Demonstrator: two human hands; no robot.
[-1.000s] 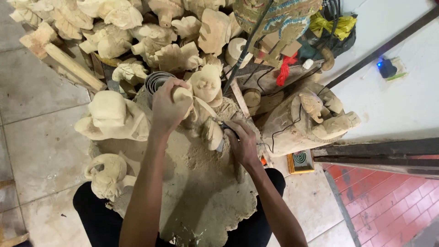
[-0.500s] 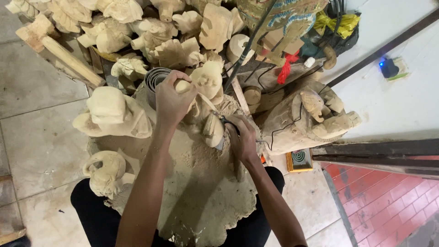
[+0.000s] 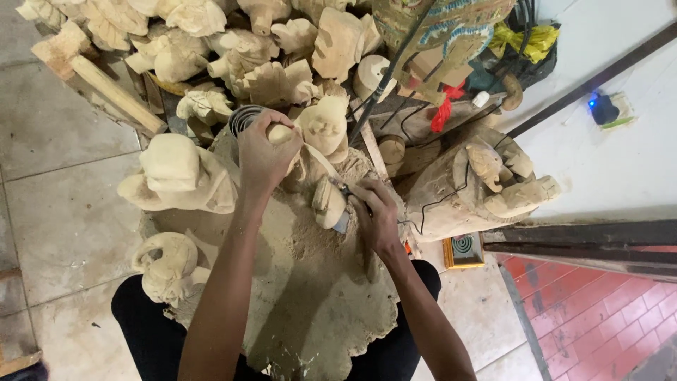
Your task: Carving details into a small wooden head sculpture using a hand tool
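A pale wooden figure carving (image 3: pixel 319 152) rests on a dusty cloth (image 3: pixel 317 296) spread over my lap. My left hand (image 3: pixel 262 156) grips the carving's upper left part and steadies it. My right hand (image 3: pixel 374 215) is closed around a small carving tool (image 3: pixel 340 189), whose tip rests against the figure's lower right side. Sawdust lies on the cloth below the figure.
Several unfinished wooden carvings (image 3: pixel 233 49) are piled at the back. A blocky carving (image 3: pixel 180 176) and a smaller one (image 3: pixel 166 264) sit to my left. A bigger carved piece (image 3: pixel 486 183) stands to the right, beside a white wall (image 3: pixel 613 148) and a small box (image 3: pixel 464 248).
My right hand has shifted slightly along the figure's lower right with the tool. The left hand keeps its grip.
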